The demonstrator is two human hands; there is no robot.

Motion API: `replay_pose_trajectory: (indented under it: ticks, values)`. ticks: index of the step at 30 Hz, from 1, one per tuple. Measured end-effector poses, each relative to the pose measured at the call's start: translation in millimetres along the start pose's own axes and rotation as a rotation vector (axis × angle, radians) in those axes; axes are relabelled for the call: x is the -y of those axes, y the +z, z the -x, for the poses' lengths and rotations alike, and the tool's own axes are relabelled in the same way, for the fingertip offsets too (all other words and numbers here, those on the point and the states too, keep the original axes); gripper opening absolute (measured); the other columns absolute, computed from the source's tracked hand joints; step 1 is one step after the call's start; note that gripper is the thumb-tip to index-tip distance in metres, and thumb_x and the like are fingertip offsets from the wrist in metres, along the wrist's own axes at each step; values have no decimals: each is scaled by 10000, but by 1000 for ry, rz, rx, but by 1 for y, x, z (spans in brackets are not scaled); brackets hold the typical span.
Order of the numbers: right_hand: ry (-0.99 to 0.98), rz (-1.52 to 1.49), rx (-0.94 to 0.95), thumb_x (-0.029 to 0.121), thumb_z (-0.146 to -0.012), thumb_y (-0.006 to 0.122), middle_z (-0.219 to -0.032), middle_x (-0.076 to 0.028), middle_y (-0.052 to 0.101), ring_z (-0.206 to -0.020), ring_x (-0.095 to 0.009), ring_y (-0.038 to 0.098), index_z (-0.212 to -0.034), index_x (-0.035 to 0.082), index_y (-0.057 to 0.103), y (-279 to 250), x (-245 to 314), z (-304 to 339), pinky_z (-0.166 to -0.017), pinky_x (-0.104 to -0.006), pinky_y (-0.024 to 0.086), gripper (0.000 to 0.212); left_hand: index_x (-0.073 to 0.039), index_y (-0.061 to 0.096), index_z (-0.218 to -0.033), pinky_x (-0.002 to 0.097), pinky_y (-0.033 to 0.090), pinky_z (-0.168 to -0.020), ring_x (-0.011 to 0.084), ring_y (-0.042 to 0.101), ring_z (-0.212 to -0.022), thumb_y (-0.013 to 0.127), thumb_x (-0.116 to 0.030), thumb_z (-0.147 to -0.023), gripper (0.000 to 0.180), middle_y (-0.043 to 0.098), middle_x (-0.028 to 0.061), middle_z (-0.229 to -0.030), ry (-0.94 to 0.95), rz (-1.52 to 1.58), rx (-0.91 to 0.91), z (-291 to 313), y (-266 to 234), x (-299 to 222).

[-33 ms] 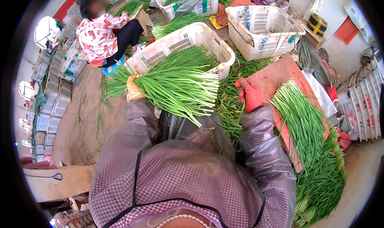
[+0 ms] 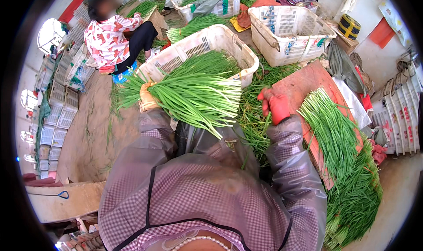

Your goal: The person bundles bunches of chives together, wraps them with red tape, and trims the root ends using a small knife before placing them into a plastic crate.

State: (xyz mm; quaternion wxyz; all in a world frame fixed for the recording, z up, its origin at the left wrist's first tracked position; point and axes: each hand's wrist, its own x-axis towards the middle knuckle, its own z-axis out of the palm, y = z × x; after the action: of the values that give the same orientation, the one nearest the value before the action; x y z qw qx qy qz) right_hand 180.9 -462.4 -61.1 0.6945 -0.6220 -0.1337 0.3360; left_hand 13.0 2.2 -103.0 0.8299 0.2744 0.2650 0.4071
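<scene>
1 green bunch [image 2: 189, 94], before the white crate [image 2: 249, 66], is gripped near its leafy end by the left hand [image 2: 148, 98], presumably keeping pale ends [image 2: 229, 91] free; whether anything is held by the curled right hand [image 2: 276, 105] cannot be told.

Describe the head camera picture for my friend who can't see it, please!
A person's left hand, in a yellowish glove, holds a bunch of long green stalks by a white crate of more greens. The right hand, in a red glove, is near a reddish board where more stalks lie. Farther off, at upper left, a co-worker sits near other crates.
</scene>
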Motion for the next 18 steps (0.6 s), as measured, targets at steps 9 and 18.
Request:
replay_pose_trajectory:
  ticks: [9, 18]
  values:
    - [127, -87, 168, 87, -808, 695, -805, -74, 669, -563, -121, 583, -1182, 1, 572, 87, -58, 16, -494, -237, 443, 403, -18, 560, -858, 424, 532, -741, 283, 599, -743, 504, -162, -806, 163, 612, 106, -823, -23, -30, -97, 14, -6, 29]
    - [202, 98, -217, 232, -818, 698, -585, 2, 535, -430, -81, 436, -882, 48, 687, -10, -80, 8, -399, -256, 326, 195, -24, 604, -954, 461, 540, -799, 316, 647, -845, 507, -278, -851, 291, 668, 136, -940, -31, -129, -30, -33, -64, 35]
